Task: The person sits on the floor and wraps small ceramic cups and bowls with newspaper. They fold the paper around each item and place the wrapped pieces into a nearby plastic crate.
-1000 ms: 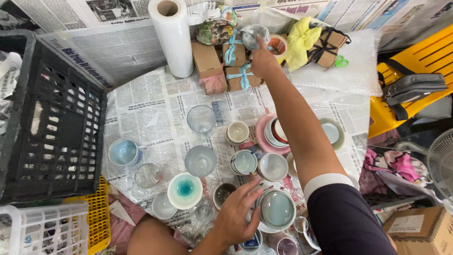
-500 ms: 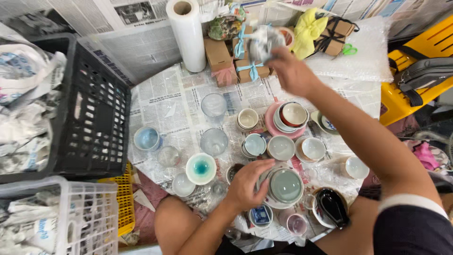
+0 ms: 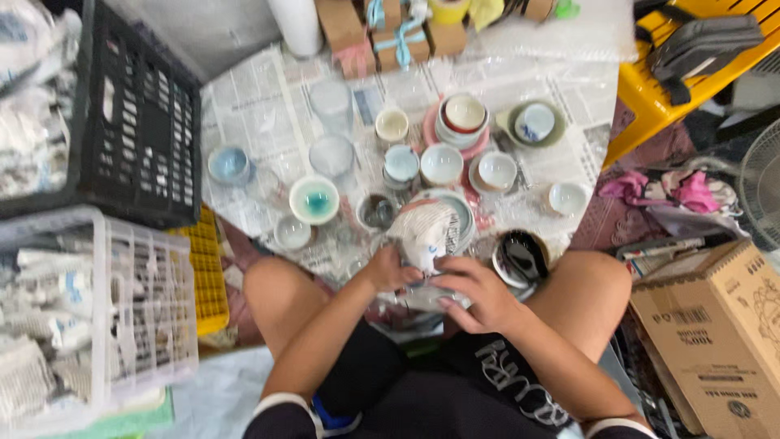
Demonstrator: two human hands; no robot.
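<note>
Seated person, knees apart, both hands low at centre over a newspaper-covered table point(image 3: 268, 106). Left hand point(image 3: 388, 268) and right hand point(image 3: 479, 293) are both closed around a paper-wrapped bundle point(image 3: 426, 232), fingers curled on its lower part; the bundle is held just above the table's near edge, in front of a grey-green plate point(image 3: 463, 213). On the table: a white bowl with teal inside point(image 3: 314, 200), a blue-glazed cup point(image 3: 229, 165), two clear glasses point(image 3: 331, 156), a small cream cup point(image 3: 392, 125), a stack of bowls on a pink plate point(image 3: 461, 120), a green dish holding a pale bowl point(image 3: 535, 123), several small white and pale blue bowls point(image 3: 443, 164), and a dark glossy bowl point(image 3: 520, 258) beside the right hand. To the person's left, a black crate point(image 3: 138, 138) and a white basket point(image 3: 146, 309), both holding newspaper-wrapped items. At the far edge, brown gift boxes with ribbons point(image 3: 382, 32) and a white roll point(image 3: 296, 24). To the right, a cardboard box point(image 3: 715, 333) and a yellow chair point(image 3: 650, 89) bearing a grey bag point(image 3: 703, 45).
</note>
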